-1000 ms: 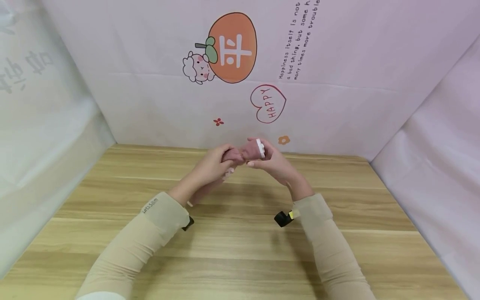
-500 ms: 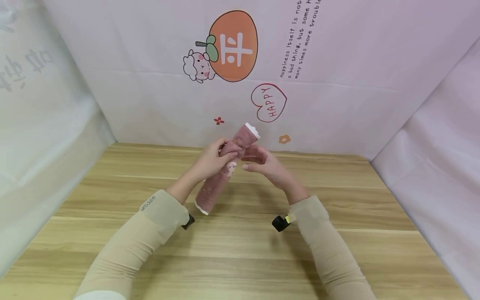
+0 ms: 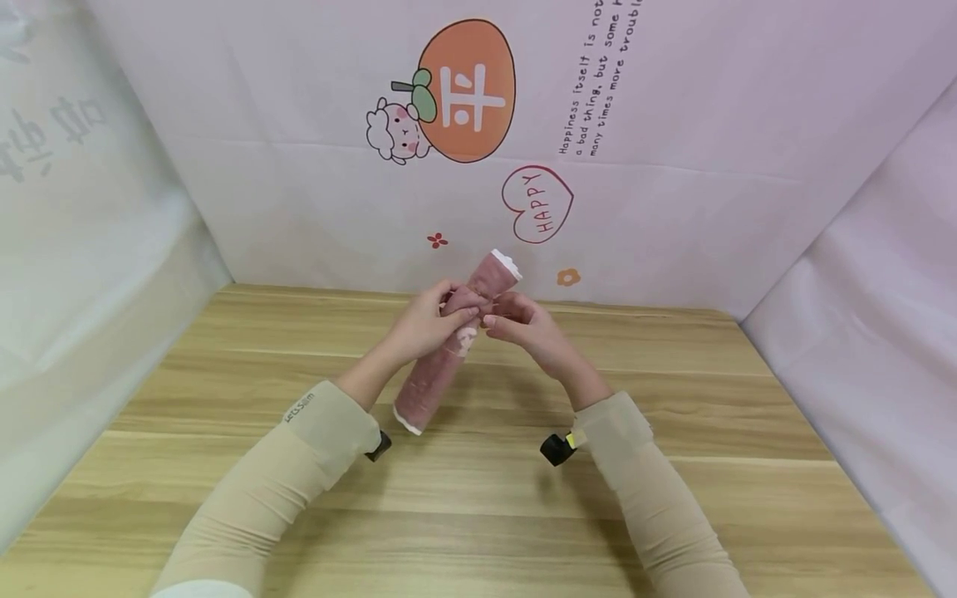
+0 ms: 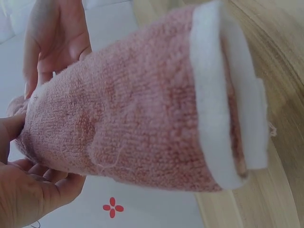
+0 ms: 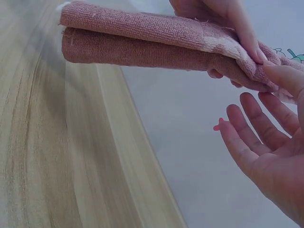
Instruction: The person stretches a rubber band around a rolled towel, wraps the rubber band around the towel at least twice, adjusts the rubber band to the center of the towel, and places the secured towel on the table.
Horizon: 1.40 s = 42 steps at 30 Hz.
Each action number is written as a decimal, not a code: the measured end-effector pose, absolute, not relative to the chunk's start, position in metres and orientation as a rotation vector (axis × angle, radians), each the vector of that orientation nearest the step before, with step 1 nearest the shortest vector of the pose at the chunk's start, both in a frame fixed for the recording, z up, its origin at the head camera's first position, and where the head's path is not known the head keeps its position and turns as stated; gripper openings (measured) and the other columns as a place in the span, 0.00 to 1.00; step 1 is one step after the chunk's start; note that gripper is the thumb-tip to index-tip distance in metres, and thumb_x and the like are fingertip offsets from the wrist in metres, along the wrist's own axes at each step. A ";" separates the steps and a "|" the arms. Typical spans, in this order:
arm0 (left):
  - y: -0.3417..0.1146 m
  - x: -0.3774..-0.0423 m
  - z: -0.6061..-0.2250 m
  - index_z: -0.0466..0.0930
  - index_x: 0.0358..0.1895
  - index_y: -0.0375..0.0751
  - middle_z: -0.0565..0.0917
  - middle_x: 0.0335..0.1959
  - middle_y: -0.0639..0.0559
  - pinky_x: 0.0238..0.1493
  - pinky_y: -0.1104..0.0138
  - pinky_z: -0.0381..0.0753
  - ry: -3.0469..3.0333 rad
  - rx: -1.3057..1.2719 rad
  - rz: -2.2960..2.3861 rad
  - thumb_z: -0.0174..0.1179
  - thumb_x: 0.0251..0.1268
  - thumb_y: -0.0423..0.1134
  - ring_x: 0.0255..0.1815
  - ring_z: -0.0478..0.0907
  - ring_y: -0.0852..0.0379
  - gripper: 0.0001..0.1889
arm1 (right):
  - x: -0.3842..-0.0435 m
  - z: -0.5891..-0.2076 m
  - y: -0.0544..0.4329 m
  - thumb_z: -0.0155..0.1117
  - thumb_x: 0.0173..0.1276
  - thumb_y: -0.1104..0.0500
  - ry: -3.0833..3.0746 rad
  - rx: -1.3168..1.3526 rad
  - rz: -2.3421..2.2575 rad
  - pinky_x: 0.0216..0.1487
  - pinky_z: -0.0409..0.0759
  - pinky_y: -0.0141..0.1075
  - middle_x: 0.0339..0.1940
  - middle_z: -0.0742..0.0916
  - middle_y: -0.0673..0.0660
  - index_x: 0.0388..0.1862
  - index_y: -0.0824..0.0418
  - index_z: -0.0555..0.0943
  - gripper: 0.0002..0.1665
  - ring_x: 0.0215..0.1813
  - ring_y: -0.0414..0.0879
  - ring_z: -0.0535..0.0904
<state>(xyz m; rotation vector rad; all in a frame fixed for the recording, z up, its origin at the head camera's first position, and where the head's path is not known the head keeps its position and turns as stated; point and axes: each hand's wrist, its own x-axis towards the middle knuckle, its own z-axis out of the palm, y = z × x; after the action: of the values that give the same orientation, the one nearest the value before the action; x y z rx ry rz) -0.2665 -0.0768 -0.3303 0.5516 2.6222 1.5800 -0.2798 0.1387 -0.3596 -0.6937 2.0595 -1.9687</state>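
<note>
A rolled pink towel with white edging slants above the table, gathered narrow near its upper end. A thin tie appears at that narrowing. My left hand grips the roll just below it, thumb across the front. Close on the other side, my right hand has its thumb and index finger at the gathered part. In the right wrist view the right thumb and index finger lie on either side of the towel, the other fingers spread loosely. The left wrist view shows the towel's folded white-edged end up close.
Below the hands lies a wood-grain table. A white printed cloth stands behind its far edge, and more white cloth hangs at the sides. Small black cameras sit at both wrists.
The towel has swung from pointing right to a steeper slant, its white end now up. My right hand let go of that end, drew back, then came to the gathered part.
</note>
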 end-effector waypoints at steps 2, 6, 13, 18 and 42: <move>-0.076 -0.266 -0.330 0.73 0.65 0.36 0.80 0.58 0.40 0.55 0.55 0.81 2.619 0.550 1.586 0.60 0.78 0.42 0.53 0.78 0.46 0.21 | -0.279 -0.360 0.139 0.57 0.76 0.66 2.054 -0.682 -2.008 0.63 0.80 0.43 0.56 0.80 0.62 0.66 0.75 0.69 0.23 0.55 0.48 0.80; -0.073 -0.265 -0.329 0.73 0.65 0.35 0.80 0.57 0.40 0.55 0.55 0.80 2.608 0.525 1.598 0.60 0.78 0.42 0.54 0.78 0.46 0.20 | -0.280 -0.361 0.138 0.61 0.75 0.66 2.074 -0.643 -2.159 0.54 0.84 0.37 0.47 0.83 0.56 0.56 0.72 0.75 0.15 0.48 0.44 0.82; -0.069 -0.266 -0.331 0.72 0.67 0.34 0.80 0.59 0.38 0.58 0.54 0.81 2.606 0.490 1.607 0.60 0.77 0.42 0.57 0.78 0.44 0.23 | -0.279 -0.361 0.139 0.65 0.74 0.65 2.127 -0.678 -2.273 0.49 0.84 0.34 0.40 0.84 0.52 0.44 0.68 0.80 0.05 0.42 0.43 0.81; -0.067 -0.265 -0.331 0.70 0.70 0.33 0.78 0.63 0.35 0.60 0.51 0.79 2.606 0.539 1.602 0.60 0.77 0.40 0.62 0.76 0.42 0.25 | -0.276 -0.358 0.136 0.63 0.75 0.68 2.192 -0.653 -2.268 0.48 0.84 0.33 0.38 0.84 0.52 0.45 0.72 0.80 0.06 0.41 0.42 0.81; -0.065 -0.262 -0.333 0.75 0.64 0.30 0.81 0.55 0.36 0.43 0.61 0.88 2.345 0.343 1.767 0.67 0.72 0.43 0.46 0.84 0.49 0.25 | -0.279 -0.341 0.134 0.63 0.74 0.70 2.486 -0.617 -1.926 0.50 0.87 0.47 0.40 0.85 0.60 0.46 0.76 0.80 0.08 0.39 0.41 0.83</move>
<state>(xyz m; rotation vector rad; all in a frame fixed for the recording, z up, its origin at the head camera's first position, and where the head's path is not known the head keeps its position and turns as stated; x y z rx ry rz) -0.2617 -0.0646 -0.3333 0.3430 2.3447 1.7666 -0.2787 0.1341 -0.3413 -0.6165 2.4860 -1.9264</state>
